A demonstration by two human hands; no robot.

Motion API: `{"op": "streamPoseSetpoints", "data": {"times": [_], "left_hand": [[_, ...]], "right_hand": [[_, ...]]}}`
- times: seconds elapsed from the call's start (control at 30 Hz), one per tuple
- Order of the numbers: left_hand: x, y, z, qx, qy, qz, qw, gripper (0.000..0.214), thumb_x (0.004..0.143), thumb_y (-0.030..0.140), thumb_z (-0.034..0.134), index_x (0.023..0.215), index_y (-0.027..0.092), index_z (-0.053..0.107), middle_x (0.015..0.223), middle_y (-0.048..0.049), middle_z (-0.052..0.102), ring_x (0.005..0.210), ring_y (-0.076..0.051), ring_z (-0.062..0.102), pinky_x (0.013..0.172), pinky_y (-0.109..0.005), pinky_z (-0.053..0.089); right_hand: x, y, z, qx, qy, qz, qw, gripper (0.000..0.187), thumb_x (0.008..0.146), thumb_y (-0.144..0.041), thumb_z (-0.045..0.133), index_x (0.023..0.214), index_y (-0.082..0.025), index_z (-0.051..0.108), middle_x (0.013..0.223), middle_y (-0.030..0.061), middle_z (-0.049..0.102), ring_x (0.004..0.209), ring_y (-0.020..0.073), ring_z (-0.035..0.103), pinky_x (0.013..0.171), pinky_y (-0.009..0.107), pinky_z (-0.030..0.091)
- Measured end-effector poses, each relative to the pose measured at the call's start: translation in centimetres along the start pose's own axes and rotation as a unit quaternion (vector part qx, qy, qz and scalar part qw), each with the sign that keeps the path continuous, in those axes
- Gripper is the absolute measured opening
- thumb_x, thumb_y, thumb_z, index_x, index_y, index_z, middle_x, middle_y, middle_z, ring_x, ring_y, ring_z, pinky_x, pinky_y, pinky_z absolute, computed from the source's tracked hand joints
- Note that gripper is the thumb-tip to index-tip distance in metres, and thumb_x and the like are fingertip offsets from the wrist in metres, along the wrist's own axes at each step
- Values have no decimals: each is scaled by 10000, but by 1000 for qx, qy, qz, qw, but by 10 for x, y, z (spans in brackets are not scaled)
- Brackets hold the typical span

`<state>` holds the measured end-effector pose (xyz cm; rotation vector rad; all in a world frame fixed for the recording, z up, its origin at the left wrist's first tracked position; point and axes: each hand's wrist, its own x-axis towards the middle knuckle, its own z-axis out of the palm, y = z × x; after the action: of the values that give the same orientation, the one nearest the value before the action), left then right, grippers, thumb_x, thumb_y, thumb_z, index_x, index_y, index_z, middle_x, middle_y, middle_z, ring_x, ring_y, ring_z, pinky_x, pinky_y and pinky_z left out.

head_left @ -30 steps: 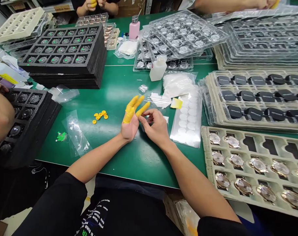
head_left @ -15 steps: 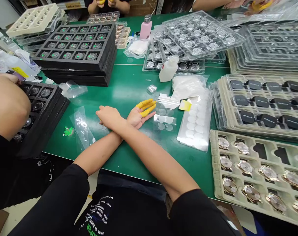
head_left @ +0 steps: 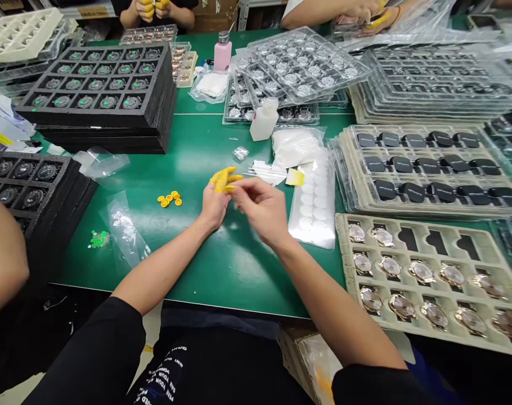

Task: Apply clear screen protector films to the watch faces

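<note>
My left hand (head_left: 217, 199) is raised over the green table, its fingers spread and several of them covered by yellow finger cots. Close against its fingertips, my right hand (head_left: 264, 211) pinches thumb and forefinger together on a yellow finger cot (head_left: 229, 188), at one finger of the left hand. The right fingers are slightly blurred and partly hide that cot. To the left on the table lie several rolled yellow finger cots (head_left: 169, 198). A clear plastic sleeve (head_left: 128, 228) and a heap of small green dots (head_left: 99, 239) are farther left.
Black foam trays of watch parts (head_left: 91, 84) stand stacked at left. On the right are a beige tray of watches (head_left: 416, 284) and stacked trays with black pieces (head_left: 408, 166). A white bottle (head_left: 264, 121) and a sticker sheet (head_left: 313, 208) lie between. Other people work nearby.
My forearms were crossed, with my right hand over at the left. It has come back right to my left hand's fingertips, uncovering the rolled finger cots. The view has shifted right.
</note>
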<state>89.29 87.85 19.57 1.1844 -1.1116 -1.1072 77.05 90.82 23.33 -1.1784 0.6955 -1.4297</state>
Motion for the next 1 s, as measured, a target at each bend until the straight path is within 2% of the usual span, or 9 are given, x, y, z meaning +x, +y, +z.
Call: {"op": "streamPoseSetpoints", "data": {"times": [0.1,0.17,0.23,0.43,0.57,0.73,0.83,0.93,1.0], "left_hand": [[-7,-1,9,-3,-9,37,999,444,838,589,735,1074,214,703,1037,-45,739,843,-148,717,736,-247,567],[-12,1,12,14,-39,49,998,466,757,596,805,989,200,723,1005,-51,746,822,-151,714,690,-238,556],[-15,3,12,27,-55,39,997,442,730,561,839,944,192,725,974,-51,751,830,-151,712,698,-238,556],[-14,6,7,50,-64,0,997,403,737,480,858,946,175,700,920,-47,745,804,-153,708,716,-262,561],[-13,7,6,55,-65,-5,996,402,757,493,842,972,186,696,943,-46,740,804,-138,695,729,-250,553],[-14,10,5,60,-77,2,995,433,733,572,834,850,185,676,826,-20,699,738,-116,657,711,-234,547],[-13,10,3,71,-91,-3,993,453,728,599,824,813,184,663,791,-12,666,680,-103,621,643,-218,525],[-12,8,0,101,-102,-10,990,410,758,547,817,794,175,646,775,-7,639,627,-89,583,589,-208,498],[-12,6,-1,124,-101,-11,987,342,805,475,790,781,172,633,770,-8,630,626,-88,583,597,-208,500]], "right_hand": [[-3,20,-34,151,90,173,969,476,636,-572,901,828,-220,645,741,-32,640,534,65,458,475,213,369],[-2,31,-41,215,93,251,939,567,525,-563,953,811,-206,619,782,-27,642,557,53,457,477,196,359],[-1,37,-41,247,79,283,923,571,519,-538,961,820,-207,606,795,-30,628,577,54,461,487,192,370],[-5,41,-35,278,22,288,916,503,659,-541,881,888,-226,563,802,-36,583,595,73,470,515,218,419],[-7,44,-37,271,19,284,920,515,625,-506,908,857,-228,542,813,-40,589,612,76,504,542,221,455],[-5,46,-40,252,0,281,926,518,599,-537,923,835,-208,600,771,-39,585,594,76,517,537,226,469],[-5,48,-44,196,-21,264,944,511,621,-576,908,809,-191,628,699,-33,591,593,90,535,567,238,485],[-7,49,-46,166,-35,245,955,499,655,-588,890,786,-187,624,653,-33,572,597,95,529,583,239,475],[-8,47,-45,199,-42,251,946,488,662,-569,895,777,-193,606,649,-42,542,593,95,513,578,241,468]]}}
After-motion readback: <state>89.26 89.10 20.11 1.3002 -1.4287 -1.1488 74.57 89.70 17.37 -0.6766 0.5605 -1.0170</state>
